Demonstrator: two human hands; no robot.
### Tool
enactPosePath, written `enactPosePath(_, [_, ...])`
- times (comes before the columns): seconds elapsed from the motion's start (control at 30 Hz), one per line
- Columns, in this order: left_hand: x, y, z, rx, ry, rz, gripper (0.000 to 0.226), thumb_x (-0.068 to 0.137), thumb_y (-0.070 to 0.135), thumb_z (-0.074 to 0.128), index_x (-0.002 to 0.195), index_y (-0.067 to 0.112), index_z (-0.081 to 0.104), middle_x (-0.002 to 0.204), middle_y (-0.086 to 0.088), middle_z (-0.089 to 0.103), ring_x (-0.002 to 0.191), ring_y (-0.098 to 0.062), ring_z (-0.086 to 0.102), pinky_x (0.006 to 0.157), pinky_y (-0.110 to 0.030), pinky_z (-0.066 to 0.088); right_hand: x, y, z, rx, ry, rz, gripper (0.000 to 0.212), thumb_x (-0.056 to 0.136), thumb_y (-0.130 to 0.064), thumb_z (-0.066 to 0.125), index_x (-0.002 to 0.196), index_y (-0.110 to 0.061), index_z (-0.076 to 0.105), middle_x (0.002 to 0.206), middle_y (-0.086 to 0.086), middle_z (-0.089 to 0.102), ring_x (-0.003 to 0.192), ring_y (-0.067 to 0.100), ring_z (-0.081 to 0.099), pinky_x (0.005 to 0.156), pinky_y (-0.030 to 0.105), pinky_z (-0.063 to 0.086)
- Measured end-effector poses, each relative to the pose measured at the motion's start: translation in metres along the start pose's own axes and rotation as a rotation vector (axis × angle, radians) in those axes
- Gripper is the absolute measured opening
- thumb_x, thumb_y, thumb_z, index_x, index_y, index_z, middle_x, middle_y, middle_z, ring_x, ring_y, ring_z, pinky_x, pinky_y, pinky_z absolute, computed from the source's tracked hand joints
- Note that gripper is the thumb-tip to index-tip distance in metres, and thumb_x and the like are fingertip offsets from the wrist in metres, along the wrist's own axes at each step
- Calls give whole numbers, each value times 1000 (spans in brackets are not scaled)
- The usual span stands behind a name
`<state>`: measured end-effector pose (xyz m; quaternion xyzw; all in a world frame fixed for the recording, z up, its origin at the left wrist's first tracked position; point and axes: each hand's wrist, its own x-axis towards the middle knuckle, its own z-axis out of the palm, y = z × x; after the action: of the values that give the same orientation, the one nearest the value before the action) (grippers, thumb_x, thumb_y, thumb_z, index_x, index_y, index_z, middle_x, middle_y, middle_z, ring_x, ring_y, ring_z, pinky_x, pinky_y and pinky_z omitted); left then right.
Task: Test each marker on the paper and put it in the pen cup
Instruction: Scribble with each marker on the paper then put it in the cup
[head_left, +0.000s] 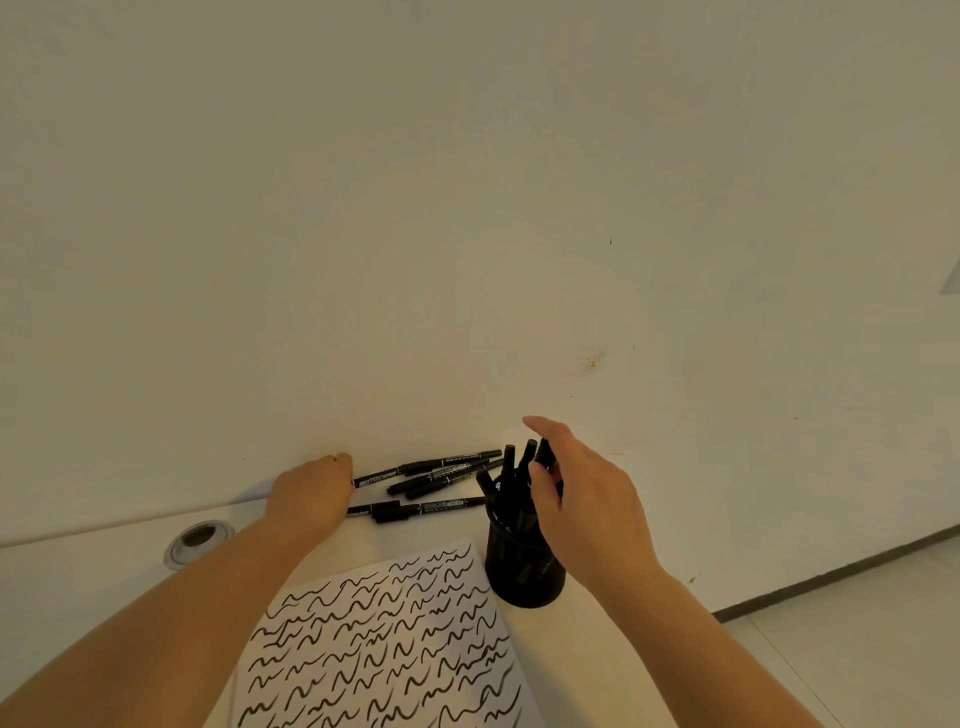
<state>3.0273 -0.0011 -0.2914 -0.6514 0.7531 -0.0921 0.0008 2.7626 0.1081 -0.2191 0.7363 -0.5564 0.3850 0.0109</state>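
Head view is taking in mostly a pale, blank wall (467, 208), which is filling the upper frame and meeting a white desk (78, 587) below. At the right, tiled floor (857, 634) is showing past the desk's edge. A sheet of paper (384, 639), covered in black squiggles, is lying at the near edge, its bottom running out of frame. Right of it, the black pen cup (524, 566) is standing upright, holding several markers. The right hand (582, 499) is hovering over the cup, fingers curling round one marker's top (544, 451). The left hand (311, 493) is resting against the loose markers (436, 475) by the wall; its fingers are hiding, so I cannot tell its grip. A round grommet (197, 540) is sitting left.
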Motion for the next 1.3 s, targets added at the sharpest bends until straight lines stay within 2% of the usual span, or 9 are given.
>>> enactPosePath(0.3, [-33,-12,-40,-119,147,-23,18,98,28,35,101,14,46,94,-2,59,67,-16,45,57,-29,33,-2,-1,4,-93,-25,24,47,95,-38,38,139,-21,35,104,-1,62,94,17,52,73,24,36])
enactPosePath(0.43, [-50,-11,-56,-280,185,-36,17,98,29,36,101,16,47,93,-1,59,71,-17,49,58,-29,33,-3,-5,6,-240,-102,-6,46,96,-40,33,135,-17,43,119,1,59,110,20,47,91,29,34])
enactPosePath(0.53, [-69,-5,-68,-418,222,-29,15,97,30,38,103,19,47,92,3,59,74,-17,53,60,-30,37,-11,-19,1,-266,-20,-67,38,93,-32,47,125,-13,54,111,4,61,104,26,49,85,35,39])
enactPosePath(0.67, [-102,11,-87,-661,226,10,13,96,29,41,105,21,47,94,6,63,85,-16,60,75,-37,49,-31,-46,-2,-78,156,-100,26,88,-22,57,112,-12,62,99,1,62,94,21,52,80,30,40])
enactPosePath(0.8, [-146,37,-98,-798,220,108,4,93,31,46,97,30,46,85,16,60,84,-4,59,75,-28,49,-54,-75,-5,349,2,90,29,89,-41,42,110,-28,59,83,-18,55,77,-3,50,68,16,38])
enactPosePath(0.9, [-178,55,-100,-875,167,160,6,92,30,49,93,35,46,85,17,61,82,2,60,73,-21,48,-72,-86,-4,606,-66,198,22,87,-43,46,84,-26,60,63,-13,52,54,-2,46,52,13,35])
enactPosePath(0.97, [-196,64,-98,-922,136,182,12,90,30,51,89,40,46,85,18,62,81,5,60,72,-16,47,-86,-90,-2,735,-110,273,23,88,-38,48,84,-23,65,59,-10,54,52,-2,46,50,13,38])
enactPosePath(1.17, [-236,73,-75,-1010,2,153,13,90,37,49,79,39,56,67,15,64,56,3,55,54,-12,40,-123,-89,0,944,-42,444,27,92,-29,44,78,-20,66,52,-8,54,52,3,49,51,13,41])
enactPosePath(1.3, [-256,79,-63,-991,-41,148,17,92,34,47,78,40,56,66,22,64,62,5,59,57,-12,42,-146,-93,3,924,-258,386,22,93,-24,48,80,-18,64,52,-11,56,51,-1,49,51,12,41])
